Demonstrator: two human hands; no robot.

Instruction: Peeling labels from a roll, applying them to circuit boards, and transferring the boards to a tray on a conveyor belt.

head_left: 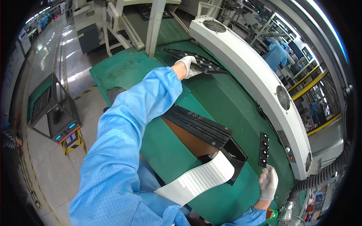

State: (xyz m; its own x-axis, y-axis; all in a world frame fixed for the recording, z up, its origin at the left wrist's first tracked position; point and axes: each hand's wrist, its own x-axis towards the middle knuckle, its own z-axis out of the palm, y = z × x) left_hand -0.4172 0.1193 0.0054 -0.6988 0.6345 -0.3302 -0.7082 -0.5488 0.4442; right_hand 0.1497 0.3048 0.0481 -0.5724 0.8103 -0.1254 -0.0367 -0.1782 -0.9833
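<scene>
My left hand [187,66], in a white glove with bare fingertips, reaches far across the bench. It grips the near edge of a long black slotted tray [208,67], and its fingers are partly hidden. At the right, my gloved right hand [268,184] has its fingers curled at the near end of a narrow black circuit board strip [264,147] with small pale parts in a row. The fingers appear closed on that end, though the contact is small in view. Between my arms stands a black ribbed box [196,126], open at its right end.
A sheet of white ruled labels [205,179] curls from the box toward me. Along the right runs a long white fan housing [256,64] above the green bench mat [222,100]. A grey post [154,28] rises at the back; a dark frame-shaped device [56,109] stands left.
</scene>
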